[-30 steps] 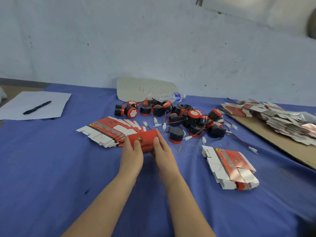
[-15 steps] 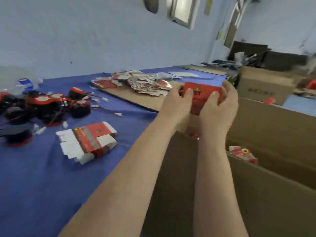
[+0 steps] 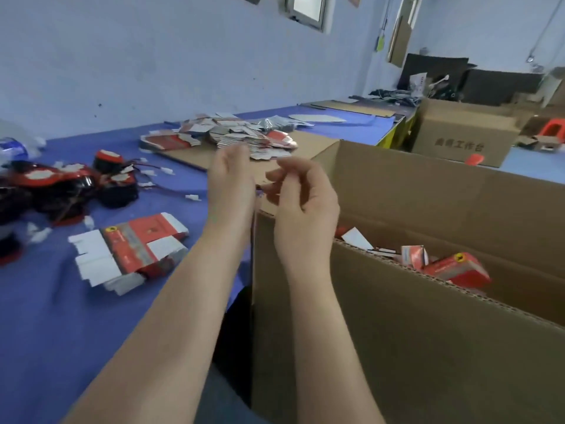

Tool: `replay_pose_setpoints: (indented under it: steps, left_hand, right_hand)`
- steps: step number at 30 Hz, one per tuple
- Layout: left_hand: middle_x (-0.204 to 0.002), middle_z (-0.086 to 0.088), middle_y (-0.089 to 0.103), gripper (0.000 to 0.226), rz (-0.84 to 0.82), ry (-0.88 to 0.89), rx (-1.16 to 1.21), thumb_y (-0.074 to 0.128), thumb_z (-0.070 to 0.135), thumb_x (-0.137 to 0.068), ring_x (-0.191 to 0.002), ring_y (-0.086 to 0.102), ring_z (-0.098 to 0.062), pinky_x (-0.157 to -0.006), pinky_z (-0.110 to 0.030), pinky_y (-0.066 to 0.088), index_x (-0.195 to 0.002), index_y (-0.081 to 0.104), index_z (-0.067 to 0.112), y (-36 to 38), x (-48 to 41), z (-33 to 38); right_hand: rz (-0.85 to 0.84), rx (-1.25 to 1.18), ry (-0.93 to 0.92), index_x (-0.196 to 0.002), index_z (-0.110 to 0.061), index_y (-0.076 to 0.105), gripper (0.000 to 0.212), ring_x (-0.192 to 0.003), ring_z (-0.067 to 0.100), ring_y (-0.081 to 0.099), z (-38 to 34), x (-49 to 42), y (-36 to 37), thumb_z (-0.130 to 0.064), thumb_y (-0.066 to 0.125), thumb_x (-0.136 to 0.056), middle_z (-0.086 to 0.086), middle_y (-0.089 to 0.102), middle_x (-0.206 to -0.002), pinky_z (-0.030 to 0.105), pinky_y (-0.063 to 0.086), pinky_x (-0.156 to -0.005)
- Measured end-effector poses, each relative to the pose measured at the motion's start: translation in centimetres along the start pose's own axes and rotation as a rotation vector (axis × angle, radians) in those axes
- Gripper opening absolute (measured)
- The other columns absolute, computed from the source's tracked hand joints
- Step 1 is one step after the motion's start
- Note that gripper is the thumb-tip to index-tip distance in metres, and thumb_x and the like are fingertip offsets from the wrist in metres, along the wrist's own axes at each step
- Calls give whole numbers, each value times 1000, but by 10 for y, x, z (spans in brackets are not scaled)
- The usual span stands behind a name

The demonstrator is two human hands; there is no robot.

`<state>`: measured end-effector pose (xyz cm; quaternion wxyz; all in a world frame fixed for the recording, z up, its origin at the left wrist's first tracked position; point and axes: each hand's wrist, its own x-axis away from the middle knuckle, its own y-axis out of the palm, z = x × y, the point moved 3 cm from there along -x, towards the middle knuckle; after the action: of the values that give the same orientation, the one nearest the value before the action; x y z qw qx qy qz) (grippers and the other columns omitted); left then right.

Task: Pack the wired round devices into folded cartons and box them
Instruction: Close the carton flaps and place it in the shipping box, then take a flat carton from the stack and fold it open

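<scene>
The left hand (image 3: 232, 185) and the right hand (image 3: 305, 209) hover side by side, close together but not touching, above the near left corner of a large open cardboard box (image 3: 397, 347). Both are empty. The left hand's fingers point upward and are relaxed. The right hand's fingers are loosely curled, with the thumb and forefinger near each other and nothing between them. Both forearms reach in from the lower edge of the view.

The box stands right against the edge of the table (image 3: 46, 316), which is covered in blue cloth. Its flaps stand up. Inside, below the rim, lie closed red cartons (image 3: 455, 267), tilted and jumbled, with a smaller one (image 3: 414, 255) just beside them.

On the table to the left of the forearms lies a small stack of flat cartons (image 3: 131, 252), red and white, not folded up. Farther left is a pile of round devices (image 3: 61, 185), black with red rims. Their thin wires and white plugs are spread over the cloth. A blurred plastic bottle (image 3: 12, 148) sits at the left edge.

Beyond the hands, a cardboard sheet (image 3: 195, 156) lies on the table and carries a loose heap of more flat cartons (image 3: 244, 136). Well apart, past the far end of the table, stands a second brown box (image 3: 458, 139) with printed characters on its side.
</scene>
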<state>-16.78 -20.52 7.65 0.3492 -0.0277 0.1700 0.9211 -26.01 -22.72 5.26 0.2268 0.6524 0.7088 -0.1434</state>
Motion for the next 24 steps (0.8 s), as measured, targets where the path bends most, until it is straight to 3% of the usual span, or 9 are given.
replay_pose_setpoints:
  steps: [2,4,7,11,14,17,19,22,24]
  left_hand:
    - [-89,13,56,17,199,87,-185,45,20,-94,-73,53,7,-57,-1,37,-106,57,21,-55,-16,-2]
    - [-114,-1,60,28,326,68,-317,45,17,-93,-95,58,-4,-82,-14,45,-119,55,15,-104,-29,-12]
    - [-140,-22,44,44,422,-125,-579,46,16,-94,-127,43,-34,-108,-43,34,-133,45,-3,-170,-46,-32]
    - [-123,-26,56,30,416,-262,-559,45,13,-94,-112,55,-39,-94,-45,46,-117,50,-4,-211,-44,-53]
    - [-116,-21,62,36,390,-288,-455,42,12,-92,-99,60,-33,-79,-35,47,-126,48,1,-215,-43,-60]
    - [-123,-21,59,43,397,-275,-506,43,15,-89,-111,57,-39,-93,-51,48,-131,44,4,-216,-45,-63]
    - [-132,-20,52,45,432,-230,-553,43,16,-91,-121,50,-39,-100,-51,42,-134,41,3,-216,-45,-63]
    - [-140,-10,47,51,497,-9,-394,45,12,-94,-127,46,-27,-107,-41,37,-142,32,3,-214,-39,-47]
    - [-126,4,53,53,559,117,-215,50,16,-94,-113,52,-8,-96,-24,40,-144,30,12,-221,-32,-27]
  right_hand:
    - [-171,-30,30,-90,-28,61,29,-76,11,67,2,18,35,-7,41,-93,-5,69,-82,39,57,-78]
    - [-353,58,159,-97,-25,64,29,-79,5,64,18,34,73,-8,41,-94,-5,69,-91,31,52,-80]
    - [-586,452,223,-126,-11,57,34,-116,20,54,50,48,114,-15,44,-95,7,61,-127,29,40,-94]
    - [-724,687,250,-128,-5,52,38,-124,33,47,66,67,153,-23,47,-95,16,54,-133,37,40,-99]
    - [-752,764,271,-128,-10,52,39,-124,35,45,70,77,168,-30,46,-96,14,53,-133,40,41,-101]
    - [-702,806,271,-132,-19,49,39,-129,32,36,68,81,171,-32,47,-95,10,49,-136,41,33,-107]
    - [-663,765,250,-133,-21,47,41,-131,30,33,64,82,172,-29,50,-93,9,46,-136,41,28,-110]
    - [-565,550,199,-136,-19,41,48,-125,30,39,53,78,173,-18,54,-90,9,45,-133,37,34,-102]
    - [-522,374,156,-139,-19,37,56,-113,28,48,41,76,179,-14,57,-87,9,47,-126,33,39,-87]
